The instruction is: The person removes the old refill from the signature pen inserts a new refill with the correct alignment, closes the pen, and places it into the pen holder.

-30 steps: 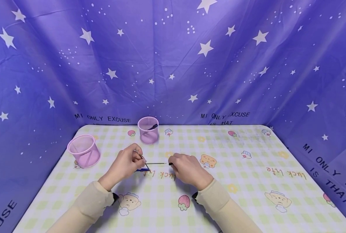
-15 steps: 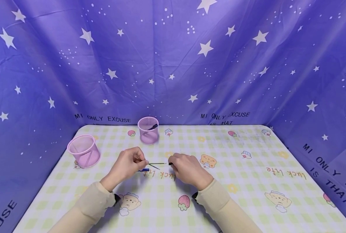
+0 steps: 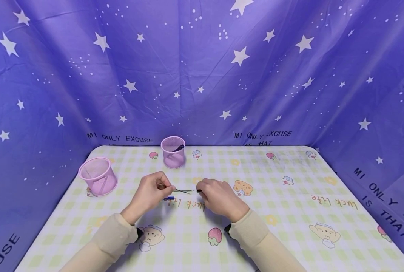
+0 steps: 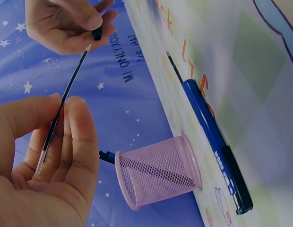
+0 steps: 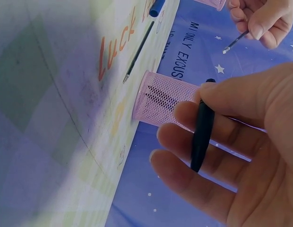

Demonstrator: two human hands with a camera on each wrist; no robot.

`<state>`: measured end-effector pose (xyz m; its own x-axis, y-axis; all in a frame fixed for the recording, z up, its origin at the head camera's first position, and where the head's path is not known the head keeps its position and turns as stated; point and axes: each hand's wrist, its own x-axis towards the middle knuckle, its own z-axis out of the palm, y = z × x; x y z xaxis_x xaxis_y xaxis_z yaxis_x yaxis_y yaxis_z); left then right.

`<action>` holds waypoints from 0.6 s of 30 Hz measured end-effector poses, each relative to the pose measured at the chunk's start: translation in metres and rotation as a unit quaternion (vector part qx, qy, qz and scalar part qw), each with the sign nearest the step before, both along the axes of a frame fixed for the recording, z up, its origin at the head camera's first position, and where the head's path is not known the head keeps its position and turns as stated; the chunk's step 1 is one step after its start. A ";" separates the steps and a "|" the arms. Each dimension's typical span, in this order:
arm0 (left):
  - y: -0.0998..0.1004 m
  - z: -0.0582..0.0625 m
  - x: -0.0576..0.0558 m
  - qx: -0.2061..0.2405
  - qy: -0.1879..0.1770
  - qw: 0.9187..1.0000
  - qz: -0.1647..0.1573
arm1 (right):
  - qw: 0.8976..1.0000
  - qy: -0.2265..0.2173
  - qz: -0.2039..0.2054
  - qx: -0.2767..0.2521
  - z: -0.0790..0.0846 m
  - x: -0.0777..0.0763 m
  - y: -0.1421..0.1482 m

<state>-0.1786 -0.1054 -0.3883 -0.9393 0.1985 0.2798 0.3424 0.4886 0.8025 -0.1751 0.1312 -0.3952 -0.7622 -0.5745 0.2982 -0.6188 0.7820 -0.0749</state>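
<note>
In the head view my left hand (image 3: 150, 194) pinches a thin pen refill between thumb and forefinger. The left wrist view shows this refill (image 4: 72, 80), dark with a pale tip, slanting toward the right hand. My right hand (image 3: 219, 197) holds a short black tapered pen section (image 5: 203, 130), thumb against its upper end and fingers behind it. The refill's tip lies close to that section, with a gap between them. On the cloth below lies a blue pen barrel (image 4: 205, 123) with a dark clip end. A second refill (image 5: 138, 54) lies beside the barrel.
A pink mesh cup (image 3: 169, 160) with a dark pen (image 3: 179, 148) in it stands at the back of the table. Another pink mesh cup (image 3: 92, 184) is at the left. A purple star-printed curtain (image 3: 202, 75) surrounds the checked tablecloth (image 3: 290, 211).
My left hand has shifted slightly right and down. The refill in it has swung from pointing steeply down to pointing right, toward the right hand. My right hand has stayed in place.
</note>
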 end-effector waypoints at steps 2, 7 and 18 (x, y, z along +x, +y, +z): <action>0.001 -0.001 0.000 0.006 0.000 1.000 0.001 | 1.000 0.000 -0.001 -0.001 0.000 0.000 0.000; 0.005 -0.002 0.001 0.013 -0.003 1.000 0.003 | 1.000 0.002 0.000 -0.006 0.000 0.000 0.000; 0.010 -0.006 0.001 0.033 -0.020 0.999 0.003 | 1.000 0.015 0.007 -0.022 0.000 -0.001 0.000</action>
